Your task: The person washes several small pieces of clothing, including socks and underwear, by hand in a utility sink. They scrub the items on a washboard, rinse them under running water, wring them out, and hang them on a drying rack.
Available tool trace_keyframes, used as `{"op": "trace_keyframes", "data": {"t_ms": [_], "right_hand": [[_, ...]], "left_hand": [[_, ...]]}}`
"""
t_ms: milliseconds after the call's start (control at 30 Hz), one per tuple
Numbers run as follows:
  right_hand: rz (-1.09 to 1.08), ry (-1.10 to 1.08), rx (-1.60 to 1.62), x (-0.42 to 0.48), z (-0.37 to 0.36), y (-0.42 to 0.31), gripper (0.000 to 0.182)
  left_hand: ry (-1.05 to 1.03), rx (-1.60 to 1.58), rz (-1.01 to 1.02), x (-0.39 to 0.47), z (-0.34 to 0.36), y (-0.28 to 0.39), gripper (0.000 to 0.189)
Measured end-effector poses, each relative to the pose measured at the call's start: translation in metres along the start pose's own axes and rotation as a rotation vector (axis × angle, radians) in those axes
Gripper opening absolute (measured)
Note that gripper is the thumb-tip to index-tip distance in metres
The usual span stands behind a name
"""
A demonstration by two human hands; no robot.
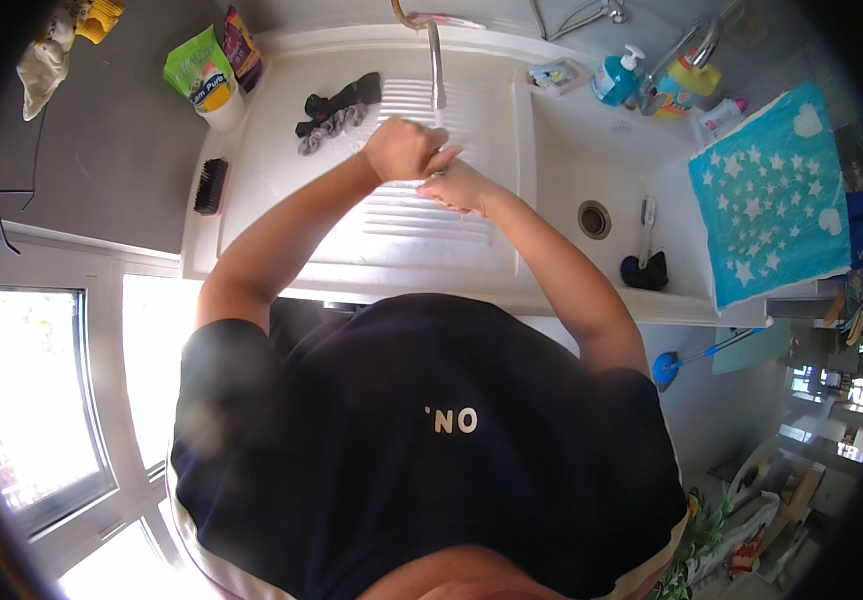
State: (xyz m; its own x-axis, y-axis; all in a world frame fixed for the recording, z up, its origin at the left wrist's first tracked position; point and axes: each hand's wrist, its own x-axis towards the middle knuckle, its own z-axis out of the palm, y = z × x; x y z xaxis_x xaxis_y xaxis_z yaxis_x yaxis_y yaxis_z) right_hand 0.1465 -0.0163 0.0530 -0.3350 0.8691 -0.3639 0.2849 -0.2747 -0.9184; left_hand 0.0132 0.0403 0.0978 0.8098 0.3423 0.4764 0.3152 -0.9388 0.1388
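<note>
My left hand (pixel 403 150) is bent into a loose fist over the ribbed washboard (pixel 424 221) of a white laundry sink. Its fingers touch my right hand (pixel 458 187), which is curled just below and to the right. Whether anything small is pinched between the two hands cannot be made out. Directly above them is the metal spout (pixel 437 75), with what looks like a thin stream of water under it. Left of the spout, a black sock (pixel 349 96) and a crumpled grey sock (pixel 332 129) lie on the sink top.
A scrubbing brush (pixel 211 186) rests at the left rim, below a green detergent pouch (pixel 197 71). In the right basin are a drain (pixel 594 220), a white-handled brush (pixel 649 217) and dark cloth (pixel 645 271). A blue soap pump bottle (pixel 615 77) and star-patterned towel (pixel 773 195) are beyond.
</note>
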Motion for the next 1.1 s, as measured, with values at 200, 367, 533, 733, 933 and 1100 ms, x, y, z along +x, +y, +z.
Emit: {"op": "trace_keyframes", "data": {"t_ms": [200, 367, 533, 733, 933, 1100], "right_hand": [[-0.395, 0.466, -0.450, -0.023, -0.021, -0.002, 0.047], [-0.097, 0.452, 0.286, -0.049, -0.029, -0.014, 0.054], [-0.177, 0.344, 0.683, -0.044, -0.018, -0.018, 0.038], [-0.510, 0.219, 0.870, -0.056, -0.016, -0.034, 0.029], [-0.584, 0.202, 0.695, -0.067, -0.015, -0.062, 0.033], [-0.513, 0.404, 0.672, -0.067, -0.026, -0.061, 0.032]], "left_hand": [[-0.193, -1.016, -0.941, -0.025, -0.001, 0.013, 0.031], [0.103, -1.093, -0.843, -0.039, 0.002, 0.033, 0.031], [0.193, -0.747, -0.529, -0.035, -0.001, 0.049, 0.030], [0.297, -1.789, -0.948, -0.032, -0.025, 0.050, 0.034], [0.190, -0.949, -0.720, -0.022, -0.023, 0.055, 0.025], [0.596, -1.923, -0.888, -0.021, -0.035, 0.057, 0.029]]}}
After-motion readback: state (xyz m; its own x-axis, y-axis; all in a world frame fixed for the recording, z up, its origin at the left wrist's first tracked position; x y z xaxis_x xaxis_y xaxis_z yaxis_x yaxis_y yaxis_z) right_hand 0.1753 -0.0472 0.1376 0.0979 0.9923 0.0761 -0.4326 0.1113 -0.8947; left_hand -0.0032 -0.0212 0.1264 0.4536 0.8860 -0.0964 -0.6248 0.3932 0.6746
